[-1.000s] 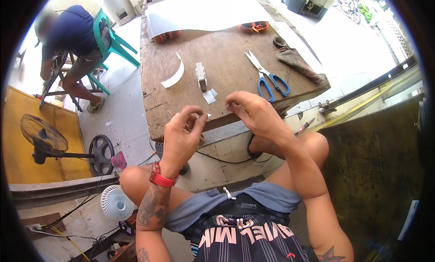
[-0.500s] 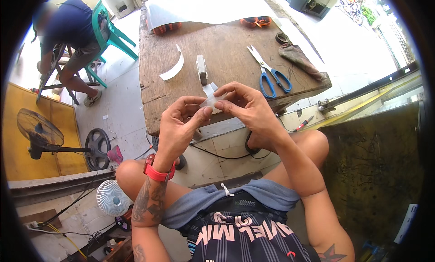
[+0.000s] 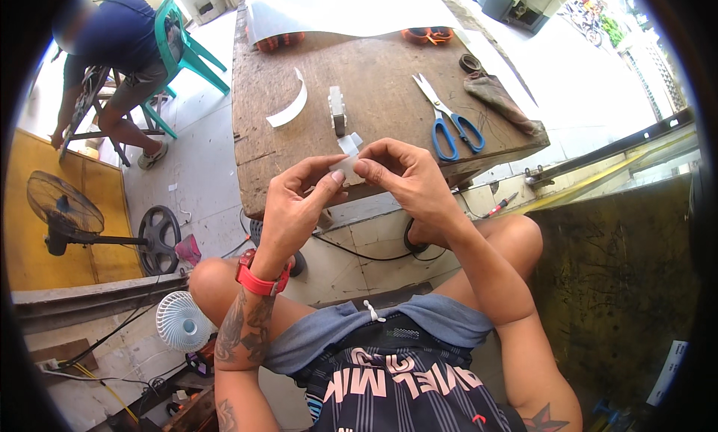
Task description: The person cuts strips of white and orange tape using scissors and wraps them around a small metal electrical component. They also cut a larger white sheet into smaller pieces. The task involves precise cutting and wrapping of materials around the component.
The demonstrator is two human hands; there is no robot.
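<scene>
Between my two hands is a small piece of whitish translucent strip [image 3: 345, 165], held over the near edge of the wooden table. My left hand [image 3: 303, 196] pinches its left side with thumb and fingertips. On the other side, my right hand [image 3: 400, 170] grips it the same way. Just past my fingertips lie small white pieces [image 3: 349, 143] on the table. Beyond them stands a narrow grey and brown block-like object [image 3: 337, 112] whose kind I cannot make out. A curved white strip [image 3: 290, 107] rests to its left. Blue-handled scissors [image 3: 450, 125] lie open to the right.
The wooden table [image 3: 262, 152] carries a large white sheet [image 3: 344, 10] at its far end, a dark tape roll [image 3: 470, 63] and a cloth pouch [image 3: 497, 99]. A person [image 3: 123, 43] bends over beside a green chair [image 3: 191, 54]. Fans [image 3: 183, 324] stand at the left.
My fingertips have shifted slightly on the translucent piece, which now sits flatter between them. At the left, the other person's arm has reached lower.
</scene>
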